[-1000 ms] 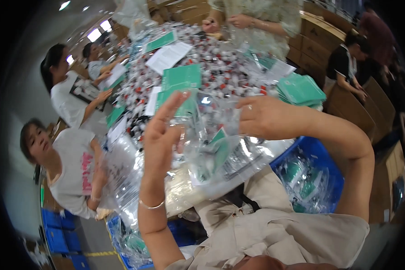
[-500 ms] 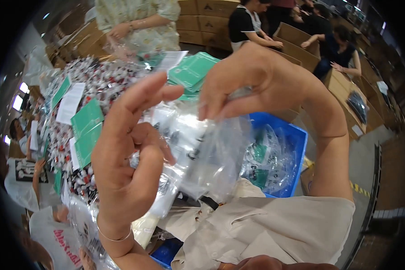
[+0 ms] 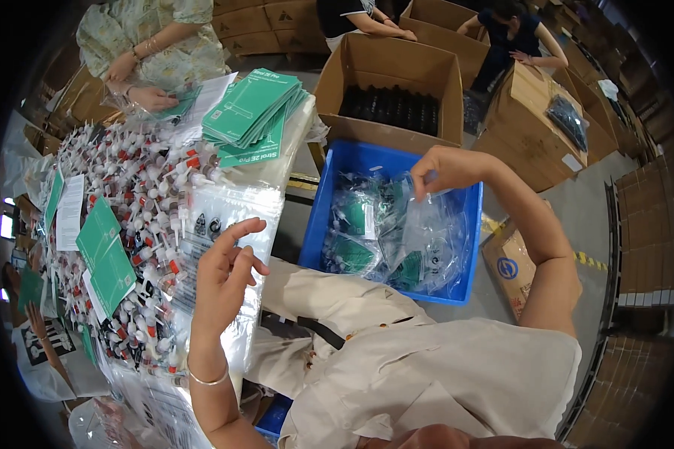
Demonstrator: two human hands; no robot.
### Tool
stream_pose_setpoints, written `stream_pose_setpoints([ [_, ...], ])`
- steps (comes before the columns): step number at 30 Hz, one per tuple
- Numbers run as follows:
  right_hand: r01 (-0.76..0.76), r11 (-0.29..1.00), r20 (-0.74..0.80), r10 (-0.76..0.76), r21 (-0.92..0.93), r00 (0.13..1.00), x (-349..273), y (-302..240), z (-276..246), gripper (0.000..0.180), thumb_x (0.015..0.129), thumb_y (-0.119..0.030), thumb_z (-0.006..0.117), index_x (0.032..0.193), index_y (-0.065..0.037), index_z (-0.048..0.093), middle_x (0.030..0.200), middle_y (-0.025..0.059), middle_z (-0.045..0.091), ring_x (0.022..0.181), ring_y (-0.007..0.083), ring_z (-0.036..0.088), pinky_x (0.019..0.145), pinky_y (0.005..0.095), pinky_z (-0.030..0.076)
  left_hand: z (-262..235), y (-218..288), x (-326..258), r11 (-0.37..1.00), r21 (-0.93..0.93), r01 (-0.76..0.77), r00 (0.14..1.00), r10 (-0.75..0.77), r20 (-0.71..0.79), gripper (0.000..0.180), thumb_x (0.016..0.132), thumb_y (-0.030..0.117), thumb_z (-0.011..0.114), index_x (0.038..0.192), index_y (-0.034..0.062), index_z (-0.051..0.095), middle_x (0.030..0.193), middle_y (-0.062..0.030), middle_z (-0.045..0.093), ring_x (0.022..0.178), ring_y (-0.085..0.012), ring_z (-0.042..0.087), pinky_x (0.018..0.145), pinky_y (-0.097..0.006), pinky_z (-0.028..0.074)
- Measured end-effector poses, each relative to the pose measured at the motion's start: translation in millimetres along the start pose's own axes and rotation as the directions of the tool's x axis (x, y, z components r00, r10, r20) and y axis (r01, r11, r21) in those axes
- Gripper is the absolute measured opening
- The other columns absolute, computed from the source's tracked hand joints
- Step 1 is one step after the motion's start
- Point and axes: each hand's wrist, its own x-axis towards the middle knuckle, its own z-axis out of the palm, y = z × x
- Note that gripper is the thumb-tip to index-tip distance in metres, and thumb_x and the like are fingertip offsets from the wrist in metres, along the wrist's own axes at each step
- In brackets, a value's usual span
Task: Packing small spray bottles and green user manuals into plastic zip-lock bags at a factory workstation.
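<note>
Several filled clear bags (image 3: 352,253) lay in blue bin (image 3: 316,217) | loose parts (image 3: 153,198), green booklets (image 3: 251,108) unbagged | left hand (image 3: 225,280): empty, fingers apart | right hand (image 3: 453,168): above bin, grip on bag unclear

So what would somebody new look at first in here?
Probably the big blue bin, right of the middle, with shiny clear bags in it. Next might be the huge heap of little white and red pieces on the left. The bright green booklets stacked near the top, left of middle, stand out too.
</note>
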Motion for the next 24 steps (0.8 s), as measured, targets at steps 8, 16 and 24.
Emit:
stream_pose_setpoints([
  [8,-0.545,0.365,-0.194,0.67,-0.755,0.717,-91.7,225.5,57.0,0.018,0.063,-0.014,0.073,0.079,-0.006,0.071,0.077,0.0137,0.068,0.074,0.0301,0.066,0.063,0.0393,0.051,-12.7,-44.1,-9.4,0.998,-0.012,0.07,0.997,-0.07,-0.021,0.035,0.089,0.0,0.042,0.123,0.0001,0.05,0.117,-0.0113,0.059,0.068,-0.0101,0.06,0.053,-0.019,0.044],
  [16,-0.51,0.604,0.331,0.782,-0.612,0.529,-50.3,308.9,146.8,0.032,0.063,-0.027,0.077,0.084,-0.004,0.071,0.085,0.0158,0.069,0.073,0.0288,0.066,0.062,0.0405,0.051,-31.2,-78.8,-44.9,0.978,-0.032,0.206,0.965,-0.209,-0.159,0.034,0.09,0.001,0.043,0.123,0.0012,0.05,0.115,-0.0094,0.059,0.071,-0.0104,0.061,0.055,-0.019,0.045],
  [24,-0.149,0.903,0.289,0.28,-0.404,0.916,69.7,292.7,198.6,0.041,0.075,-0.035,0.068,0.1,-0.003,0.066,0.097,0.0173,0.066,0.092,0.0344,0.062,0.078,0.042,0.048,-34.6,-114.4,-66.1,0.882,0.418,0.215,0.898,-0.011,-0.439,0.027,0.087,0.009,0.056,0.113,0.0035,0.058,0.103,-0.0109,0.063,0.08,-0.0183,0.062,0.061,-0.028,0.05],
])
